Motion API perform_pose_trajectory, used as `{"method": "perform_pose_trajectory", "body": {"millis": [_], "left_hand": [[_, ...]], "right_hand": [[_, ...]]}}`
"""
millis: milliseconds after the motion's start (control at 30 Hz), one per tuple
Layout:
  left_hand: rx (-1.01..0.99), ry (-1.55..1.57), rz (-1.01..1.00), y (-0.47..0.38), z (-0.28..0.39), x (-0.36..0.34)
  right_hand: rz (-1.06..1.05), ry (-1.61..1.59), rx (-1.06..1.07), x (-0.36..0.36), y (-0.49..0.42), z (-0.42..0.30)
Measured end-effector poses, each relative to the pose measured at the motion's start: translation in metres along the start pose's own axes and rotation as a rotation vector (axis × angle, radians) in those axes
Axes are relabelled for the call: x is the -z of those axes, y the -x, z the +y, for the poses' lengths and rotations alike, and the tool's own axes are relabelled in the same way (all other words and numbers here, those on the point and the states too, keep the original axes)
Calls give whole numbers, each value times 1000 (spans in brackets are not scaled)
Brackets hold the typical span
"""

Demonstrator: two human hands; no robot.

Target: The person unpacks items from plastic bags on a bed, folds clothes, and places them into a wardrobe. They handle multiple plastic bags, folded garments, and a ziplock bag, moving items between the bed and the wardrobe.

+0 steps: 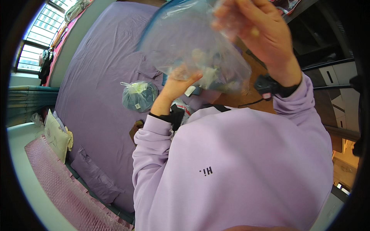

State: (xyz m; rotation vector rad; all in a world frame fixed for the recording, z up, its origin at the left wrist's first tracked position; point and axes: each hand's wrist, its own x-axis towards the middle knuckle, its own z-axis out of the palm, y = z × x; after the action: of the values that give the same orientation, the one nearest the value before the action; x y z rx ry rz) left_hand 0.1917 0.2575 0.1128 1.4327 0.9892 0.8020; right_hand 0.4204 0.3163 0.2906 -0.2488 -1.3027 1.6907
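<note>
A large clear plastic bag (176, 40) with a blue edge is held up in front of my chest, above the bed. My left hand (183, 76) grips its lower part; the thumb shows outside and the fingers are seen hazily through the film. Higher up on the right, my right hand (260, 34) is raised with its fingers pinched at the bag's upper side, partly blurred. Pale items show through the bag's lower part, but I cannot tell whether they are in it or behind it. A tied translucent bag (139, 98) of blue-grey contents rests on the bed, left of my left hand.
A purple sheet covers the bed (101, 86). A purple pillow (96, 176) and a pale cushion (57, 137) lie by the pink quilted headboard cover (66, 179). A brown object (136, 130) sits beside my left sleeve. Wooden floor (257, 75) and drawers (332, 75) are at right.
</note>
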Motion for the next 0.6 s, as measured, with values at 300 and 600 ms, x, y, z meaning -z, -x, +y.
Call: {"method": "perform_pose_trajectory", "body": {"millis": [300, 600], "left_hand": [[356, 803, -285, 43, 0, -35], [592, 1100, -291, 77, -48, -41]], "right_hand": [[52, 648, -604, 72, 69, 142], [5, 238, -1254, 42, 214, 179]]}}
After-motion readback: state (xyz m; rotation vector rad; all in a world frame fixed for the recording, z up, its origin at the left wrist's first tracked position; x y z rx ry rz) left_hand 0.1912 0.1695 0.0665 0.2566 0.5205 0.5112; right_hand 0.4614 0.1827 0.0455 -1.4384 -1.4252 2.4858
